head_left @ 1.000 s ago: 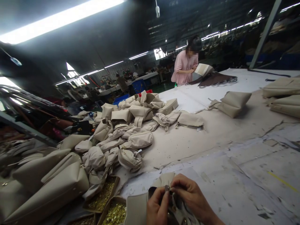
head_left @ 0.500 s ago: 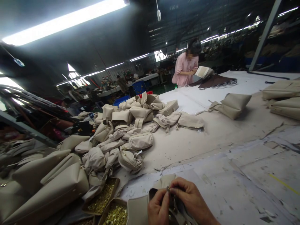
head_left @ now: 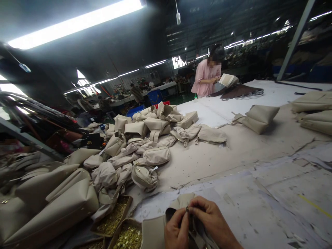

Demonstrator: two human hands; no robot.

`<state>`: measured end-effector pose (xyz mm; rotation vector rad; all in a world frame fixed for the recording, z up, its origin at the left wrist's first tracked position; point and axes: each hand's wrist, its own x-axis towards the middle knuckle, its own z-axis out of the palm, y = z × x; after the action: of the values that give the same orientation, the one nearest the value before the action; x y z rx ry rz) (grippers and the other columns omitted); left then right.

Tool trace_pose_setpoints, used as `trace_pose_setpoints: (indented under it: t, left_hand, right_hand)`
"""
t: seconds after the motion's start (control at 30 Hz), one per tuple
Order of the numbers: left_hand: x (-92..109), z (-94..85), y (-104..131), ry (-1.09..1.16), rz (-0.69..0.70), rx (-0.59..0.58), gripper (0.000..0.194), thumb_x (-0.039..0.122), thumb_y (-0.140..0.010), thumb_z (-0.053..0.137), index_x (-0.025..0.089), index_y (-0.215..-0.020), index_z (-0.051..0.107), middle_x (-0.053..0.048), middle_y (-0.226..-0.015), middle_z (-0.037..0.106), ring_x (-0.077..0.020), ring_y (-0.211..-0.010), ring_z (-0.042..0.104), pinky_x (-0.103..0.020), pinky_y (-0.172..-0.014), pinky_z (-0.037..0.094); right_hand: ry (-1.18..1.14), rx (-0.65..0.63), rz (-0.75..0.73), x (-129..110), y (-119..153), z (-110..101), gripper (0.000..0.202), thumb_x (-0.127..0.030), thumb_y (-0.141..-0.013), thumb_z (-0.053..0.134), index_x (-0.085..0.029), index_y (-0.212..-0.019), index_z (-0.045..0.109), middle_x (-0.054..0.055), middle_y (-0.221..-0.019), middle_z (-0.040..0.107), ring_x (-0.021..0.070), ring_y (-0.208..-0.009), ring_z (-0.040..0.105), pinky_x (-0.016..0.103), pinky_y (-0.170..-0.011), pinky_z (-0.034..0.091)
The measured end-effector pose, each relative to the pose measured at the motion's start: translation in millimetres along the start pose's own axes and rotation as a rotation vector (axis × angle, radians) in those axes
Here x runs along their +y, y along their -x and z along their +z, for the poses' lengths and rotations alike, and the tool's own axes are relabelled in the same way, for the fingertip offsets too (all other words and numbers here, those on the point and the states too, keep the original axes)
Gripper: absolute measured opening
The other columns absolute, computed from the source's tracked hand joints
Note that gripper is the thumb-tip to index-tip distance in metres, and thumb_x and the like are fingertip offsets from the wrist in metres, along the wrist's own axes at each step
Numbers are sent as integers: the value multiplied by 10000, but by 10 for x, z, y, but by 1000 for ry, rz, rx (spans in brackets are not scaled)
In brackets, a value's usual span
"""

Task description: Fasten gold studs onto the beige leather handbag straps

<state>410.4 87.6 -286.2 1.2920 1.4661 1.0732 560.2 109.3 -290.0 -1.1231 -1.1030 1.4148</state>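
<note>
Two hands pinch soft beige bag.

Big pile of beige bags on worktable, larger beige bags at left edge. Two trays of brass hardware near front. Folded beige bags mid-table, more at far right. Person in pink top at far end w/ open book, dark material beside it.

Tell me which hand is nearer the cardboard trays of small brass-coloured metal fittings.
Left. The left hand sits just right of the trays of brass fittings; the right hand is farther right, beyond it, both pinching the beige leather bag piece.
</note>
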Motion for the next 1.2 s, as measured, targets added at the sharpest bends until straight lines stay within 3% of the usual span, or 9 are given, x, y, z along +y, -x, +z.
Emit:
trace_pose_setpoints:
  t: [0.2,0.4,0.53,0.7,0.9,0.97,1.07,1.13,1.2]
  left_hand:
    - [-110,47,-18,-17,63,46,516,722,-839,672,260,-994,843,-48,-990,826,-229,-961,758,-236,-853,581]
    - [-204,77,-54,-106,152,43,573,742,-873,608,237,-1019,836,-84,-982,822,-235,-913,762,-269,-821,609]
    - [-183,76,-69,-138,228,-9,515,690,-925,574,256,-1025,832,-77,-944,808,-223,-872,751,-279,-788,601]
    - [-148,25,-45,-119,269,-67,422,592,-964,578,257,-1037,825,-78,-969,802,-225,-893,743,-294,-826,594]
    - [-241,-354,-166,-258,319,242,301,431,-945,595,237,-1041,803,-104,-1189,765,-295,-1190,679,-447,-1102,528]
    - [-321,-476,-240,-302,270,187,323,385,-874,622,222,-1091,796,-116,-1251,751,-326,-1257,652,-518,-1153,490]
    - [-402,-543,-310,-270,65,25,476,269,-746,599,188,-1184,767,-119,-1303,737,-324,-1298,639,-522,-1191,459]
    - [-366,-526,-335,-259,-10,-65,582,211,-679,573,178,-1237,736,-109,-1351,713,-298,-1322,624,-469,-1201,453]
    - [-239,-494,-373,-339,21,-144,538,192,-673,563,183,-1181,742,-101,-1298,726,-283,-1273,642,-428,-1154,488]
  right_hand:
    - [-71,21,26,-7,7,17,224,-418,-790,760,-194,-776,751,30,-761,708,242,-791,620,325,-752,485]
    - [-53,101,-36,15,10,26,205,-404,-797,742,-203,-755,737,29,-771,701,248,-807,630,329,-773,494]
    - [-34,144,-46,46,15,4,218,-432,-806,764,-217,-826,733,18,-761,683,242,-773,632,321,-728,506]
    - [45,80,-167,0,37,-20,191,-397,-892,714,-229,-803,725,27,-810,689,239,-824,648,314,-770,514]
    - [77,-36,-322,8,85,-109,166,-356,-989,632,-252,-913,737,49,-925,721,242,-906,666,330,-845,524]
    - [161,-141,-344,28,114,-194,193,-353,-1018,594,-256,-923,732,45,-919,719,236,-897,665,328,-842,513]
    - [303,-258,-349,42,150,-314,216,-335,-1037,549,-253,-922,712,24,-877,686,210,-839,645,299,-783,487]
    - [376,-271,-344,30,158,-350,194,-308,-1025,543,-254,-921,698,7,-855,667,194,-803,626,278,-736,465]
    - [430,-272,-340,0,153,-349,178,-280,-1008,542,-260,-910,689,-5,-841,660,185,-780,612,267,-706,444]
